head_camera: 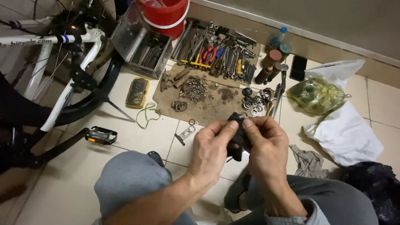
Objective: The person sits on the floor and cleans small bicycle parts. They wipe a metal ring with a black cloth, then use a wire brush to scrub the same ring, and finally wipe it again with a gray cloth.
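at frame centre i pinch a black rag between my left hand and right hand, both gripping it; i judge firm, small rubbing strokes work best over the floor tiles.

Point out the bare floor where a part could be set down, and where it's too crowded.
Bare tile lies between the pedal and the yellow case, and right of the bracket below the mat. Crowded: the mat, the tool row, the bearings. Both hands hold a dark rag.
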